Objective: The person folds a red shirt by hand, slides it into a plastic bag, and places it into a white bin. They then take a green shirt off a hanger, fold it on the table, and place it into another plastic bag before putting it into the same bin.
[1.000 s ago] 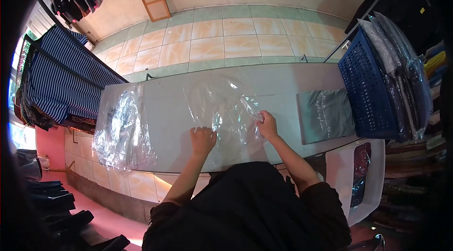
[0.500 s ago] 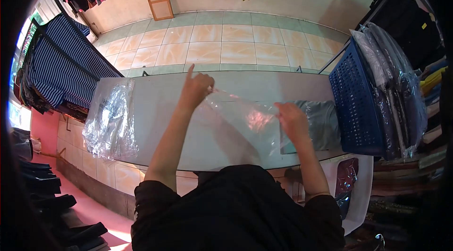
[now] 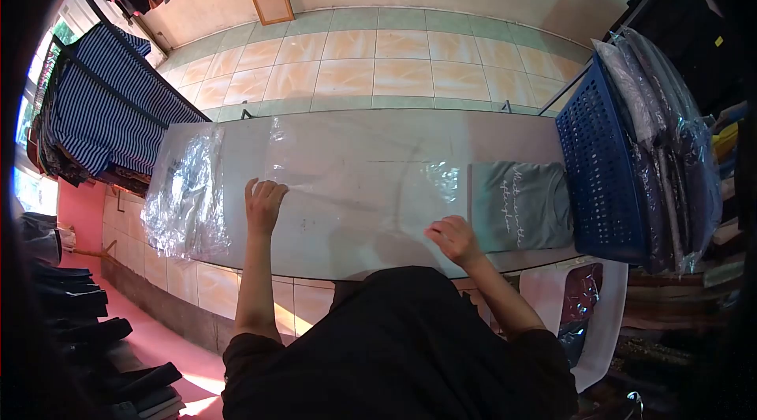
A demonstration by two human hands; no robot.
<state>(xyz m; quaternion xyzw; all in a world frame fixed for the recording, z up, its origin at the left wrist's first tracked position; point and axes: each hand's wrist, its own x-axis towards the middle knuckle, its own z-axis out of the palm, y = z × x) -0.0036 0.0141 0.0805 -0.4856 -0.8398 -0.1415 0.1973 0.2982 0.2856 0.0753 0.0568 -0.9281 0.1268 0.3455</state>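
Observation:
A clear plastic bag (image 3: 363, 183) lies spread on the grey table (image 3: 505, 132), visible mostly by its shiny creases. My left hand (image 3: 266, 205) is at its left side, fingers bent and closed on the film, which wrinkles at the fingertips. Close to the bag's lower right, my right hand (image 3: 455, 238) has its fingers curled together; whether film is between them cannot be made out. Right of that hand is a folded grey-green T-shirt (image 3: 520, 207) with white lettering. A stack of clear plastic bags (image 3: 185, 199) rests at the table's left end.
A blue basket (image 3: 603, 175) of bagged garments (image 3: 670, 136) stands at the table's right end. Below it is a white bin (image 3: 607, 325) with packed clothes. Striped clothing (image 3: 102, 104) hangs on a rack at left, and dark folded clothes (image 3: 79, 317) are lower left.
The plastic bag, held up between both hands before, now lies flat on the table. My left hand has moved down and left; my right hand has moved down and slightly left, uncovering the T-shirt.

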